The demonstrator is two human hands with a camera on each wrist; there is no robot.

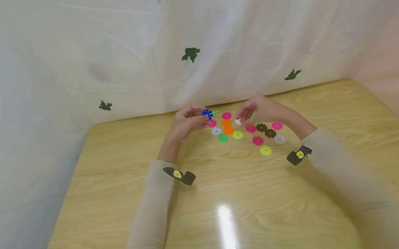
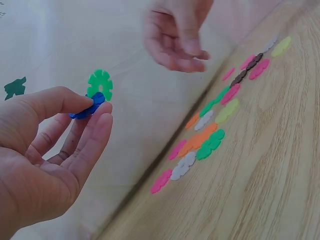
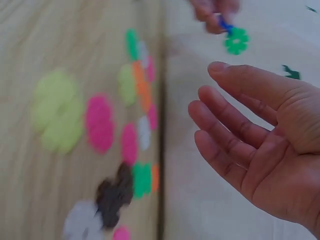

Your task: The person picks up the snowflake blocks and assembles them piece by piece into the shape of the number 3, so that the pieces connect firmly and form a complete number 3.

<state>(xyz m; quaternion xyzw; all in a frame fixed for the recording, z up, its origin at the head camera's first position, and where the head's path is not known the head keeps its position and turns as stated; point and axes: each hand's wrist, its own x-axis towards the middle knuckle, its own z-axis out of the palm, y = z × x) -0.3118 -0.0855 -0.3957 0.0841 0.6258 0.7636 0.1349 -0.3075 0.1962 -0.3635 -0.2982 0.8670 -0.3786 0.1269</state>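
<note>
Between thumb and fingers, the left hand point(image 1: 188, 122) pinches a blue notched disc point(image 1: 206, 114). A green disc point(image 2: 100, 85) is joined to it, standing at an angle to the blue one; the left wrist view shows the pair above the table. The right hand point(image 1: 263, 109) hovers over the scattered discs, its fingers loosely bent and apart. In the right wrist view nothing lies in the right hand point(image 3: 260, 135), and the joined green disc point(image 3: 236, 41) hangs beyond its fingertips.
Flat flower-shaped discs lie near the table's far edge: pink point(image 1: 258, 141), yellow point(image 1: 266, 150), orange point(image 1: 228, 130), brown point(image 1: 270, 133), white point(image 1: 280, 139) and green point(image 1: 223, 137). A pale curtain point(image 1: 135, 65) hangs behind the wooden table point(image 1: 277, 216).
</note>
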